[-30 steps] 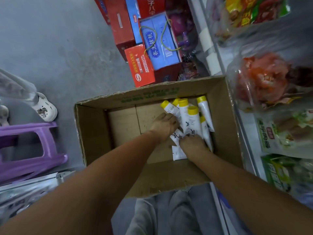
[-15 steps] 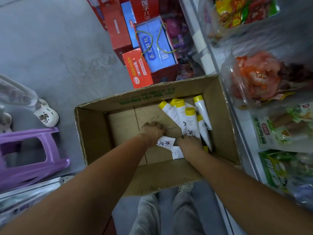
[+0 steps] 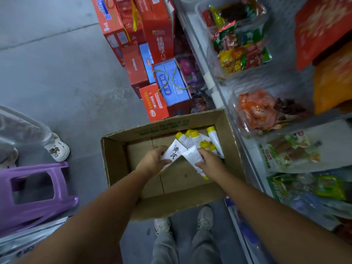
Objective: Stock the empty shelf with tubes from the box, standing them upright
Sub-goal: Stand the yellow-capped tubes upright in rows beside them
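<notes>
An open cardboard box point(image 3: 118, 168) stands on the floor in front of my feet. Several white tubes with yellow caps point(image 3: 213, 136) lie in its far right corner. My left hand point(image 3: 152, 161) grips one white tube point(image 3: 174, 151) with black characters, lifted above the box floor, its flat end pointing away. My right hand point(image 3: 209, 162) grips another white tube point(image 3: 192, 157), its yellow cap pointing toward me. Both hands are inside the box, close together. No empty shelf shows.
Shelves point(image 3: 215, 88) with bagged snacks point(image 3: 242, 52) run along the right. Red and blue gift boxes point(image 3: 152, 54) are stacked beyond the box. A purple stool point(image 3: 34, 189) and someone's white shoe point(image 3: 57, 147) are at the left. Grey floor lies at the upper left.
Each hand has picked a tube from the pile and lifted it off the box floor. The view has tilted up, showing more of the shelves.
</notes>
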`<state>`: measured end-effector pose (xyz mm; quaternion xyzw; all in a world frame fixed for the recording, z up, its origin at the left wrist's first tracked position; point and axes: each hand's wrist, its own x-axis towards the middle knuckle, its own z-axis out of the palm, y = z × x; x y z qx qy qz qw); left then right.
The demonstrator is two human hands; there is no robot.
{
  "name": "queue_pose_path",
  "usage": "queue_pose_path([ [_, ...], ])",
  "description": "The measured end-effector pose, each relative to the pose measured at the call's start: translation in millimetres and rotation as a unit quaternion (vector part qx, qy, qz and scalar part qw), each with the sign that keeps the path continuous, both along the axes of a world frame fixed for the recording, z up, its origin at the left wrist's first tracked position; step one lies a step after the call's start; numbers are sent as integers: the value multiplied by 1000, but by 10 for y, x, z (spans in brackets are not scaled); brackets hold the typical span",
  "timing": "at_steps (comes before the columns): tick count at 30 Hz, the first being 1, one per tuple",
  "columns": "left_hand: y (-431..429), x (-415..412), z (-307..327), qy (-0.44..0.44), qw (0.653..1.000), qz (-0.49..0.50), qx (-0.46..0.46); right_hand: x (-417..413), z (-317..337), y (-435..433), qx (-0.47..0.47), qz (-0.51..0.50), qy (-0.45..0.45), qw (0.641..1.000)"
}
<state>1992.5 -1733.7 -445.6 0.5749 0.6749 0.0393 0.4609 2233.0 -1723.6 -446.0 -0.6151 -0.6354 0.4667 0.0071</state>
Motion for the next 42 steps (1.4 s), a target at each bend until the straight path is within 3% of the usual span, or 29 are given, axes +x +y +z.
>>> queue_pose_path([
  [7,142,140,777,-93,991,72,59,185,881,203,11,-117,103,988],
  [17,204,529,1810,-184,972,79,121,667,2189,438,103,-198,185,957],
  [26,96,967,2526,-262,954,87,112,1008,3295,319,160,-233,176,943],
  [42,-151,1627,3647,-351,925,-28,141,1386,4559,-487,283,-307,136,898],
])
